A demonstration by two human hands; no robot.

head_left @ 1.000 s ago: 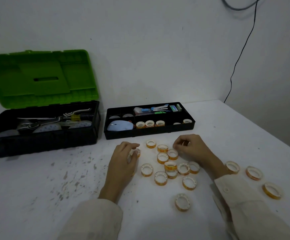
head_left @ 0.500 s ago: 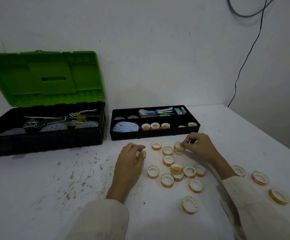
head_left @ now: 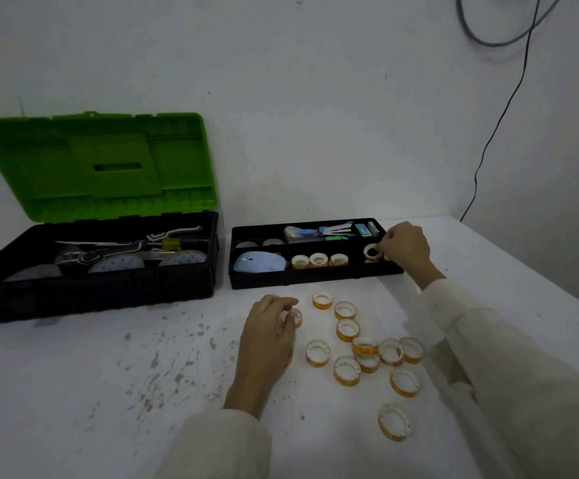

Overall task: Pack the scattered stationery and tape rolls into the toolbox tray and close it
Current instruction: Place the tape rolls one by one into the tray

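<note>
My right hand (head_left: 407,247) pinches a small orange-cored clear tape roll (head_left: 372,252) between thumb and curled fingers. The roll is on edge over the right-end compartment of the black plastic divided tray (head_left: 315,280). I cannot tell whether it touches the tray floor.

My left hand (head_left: 269,335) rests on the white desk (head_left: 108,375) in front of the tray. Its fingers are curled about a second tape roll (head_left: 296,317) that sits on the desk at my fingertips. The loose tape rolls (head_left: 346,330) lie scattered on the desk between my two arms, one stacked on another near the middle.

Tray contents:
- a pale blue computer mouse (head_left: 259,262), front left
- three tape rolls (head_left: 318,260) in a row, front middle compartment
- mixed stationery (head_left: 326,231), rear compartment

The black plastic toolbox (head_left: 91,295) stands just left of the tray with its green lid (head_left: 98,167) raised and tools (head_left: 132,245) inside.
</note>
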